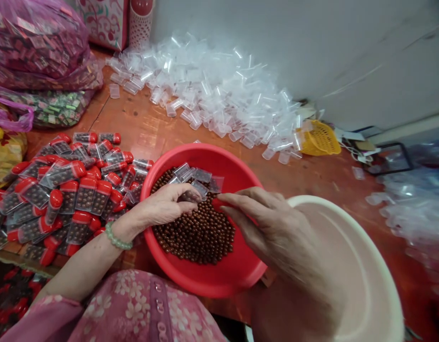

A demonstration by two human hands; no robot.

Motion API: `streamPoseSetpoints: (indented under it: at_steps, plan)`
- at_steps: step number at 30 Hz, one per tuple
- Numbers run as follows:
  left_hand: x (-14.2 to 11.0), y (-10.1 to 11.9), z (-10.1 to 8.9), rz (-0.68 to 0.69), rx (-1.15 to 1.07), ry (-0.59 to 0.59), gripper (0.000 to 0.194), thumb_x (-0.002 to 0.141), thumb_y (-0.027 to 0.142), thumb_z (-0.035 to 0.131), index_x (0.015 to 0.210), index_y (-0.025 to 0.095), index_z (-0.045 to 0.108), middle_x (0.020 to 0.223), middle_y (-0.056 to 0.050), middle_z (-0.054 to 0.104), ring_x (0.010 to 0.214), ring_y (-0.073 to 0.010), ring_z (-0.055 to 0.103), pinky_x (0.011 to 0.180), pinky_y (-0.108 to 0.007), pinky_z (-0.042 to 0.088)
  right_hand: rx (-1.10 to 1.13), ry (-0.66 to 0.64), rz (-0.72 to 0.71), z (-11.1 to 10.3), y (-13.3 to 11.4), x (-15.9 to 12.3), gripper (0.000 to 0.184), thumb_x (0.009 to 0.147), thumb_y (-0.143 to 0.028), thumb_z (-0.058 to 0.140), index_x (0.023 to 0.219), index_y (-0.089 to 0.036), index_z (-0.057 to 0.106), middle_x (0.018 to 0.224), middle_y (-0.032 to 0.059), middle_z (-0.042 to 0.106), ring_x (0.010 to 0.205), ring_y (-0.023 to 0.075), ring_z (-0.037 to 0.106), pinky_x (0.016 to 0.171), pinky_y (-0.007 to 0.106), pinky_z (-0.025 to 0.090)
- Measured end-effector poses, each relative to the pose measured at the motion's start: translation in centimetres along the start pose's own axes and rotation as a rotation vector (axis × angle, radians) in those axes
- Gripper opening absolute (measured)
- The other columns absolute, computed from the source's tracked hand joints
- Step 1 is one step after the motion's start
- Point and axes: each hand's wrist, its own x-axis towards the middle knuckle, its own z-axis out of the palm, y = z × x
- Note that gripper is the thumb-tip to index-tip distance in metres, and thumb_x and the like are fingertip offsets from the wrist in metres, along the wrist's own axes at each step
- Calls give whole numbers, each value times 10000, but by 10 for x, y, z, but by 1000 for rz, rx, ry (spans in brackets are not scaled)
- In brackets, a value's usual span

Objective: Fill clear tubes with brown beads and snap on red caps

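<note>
A red basin [201, 280] sits in front of me, holding a heap of small round brown balls [198, 237] and several clear plastic containers [184, 172]. My left hand [173, 202], with a green bead bracelet [118, 237] at its wrist, curls over the basin. Its thumb and fingers are closed on a clear container [200, 189], partly hidden by the fingers. On the basin's right side, my right hand [265, 221] pinches a red cap [216, 204], its fingertips close to that container. Motion blurs the right wrist.
Red-capped containers filled with balls [80, 190] pile up at left. Empty clear containers [212, 90] lie heaped along the wall. A cream tub [376, 256] stands at right, a yellow basket [321, 137] behind it. Purple bags [37, 42] fill the far left.
</note>
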Motion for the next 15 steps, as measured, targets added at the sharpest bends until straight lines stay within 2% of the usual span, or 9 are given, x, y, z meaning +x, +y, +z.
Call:
streamPoseSetpoints:
  at_steps: [3,5,10,15]
  plan:
    - [0,2,0,-32,-88,-17,141,775,77,591,901,135,618,850,-12,626,820,-129,567,847,-311,447,12,34,60,-9,-1,-3,179,932,-296,546,1028,-252,691,873,47,686,747,200,630,672,371,457]
    - [-1,3,0,-61,-188,-58,168,757,52,582,902,131,609,809,-3,623,776,-111,571,806,-293,458,154,107,137,-4,-5,0,169,912,-264,585,1046,-267,688,925,42,692,817,195,643,724,364,487]
    - [-3,0,-4,-64,-421,-119,284,650,15,566,909,128,593,815,-15,652,753,-102,621,723,-246,473,596,297,332,30,-14,14,174,882,-253,628,1042,-267,695,984,25,710,909,174,670,845,355,541]
    - [-3,-7,-9,-105,-600,-196,284,599,41,532,864,122,594,794,-33,661,691,-117,629,668,-265,478,708,306,393,50,-17,20,162,860,-272,645,1010,-248,701,973,27,723,907,177,680,858,375,552]
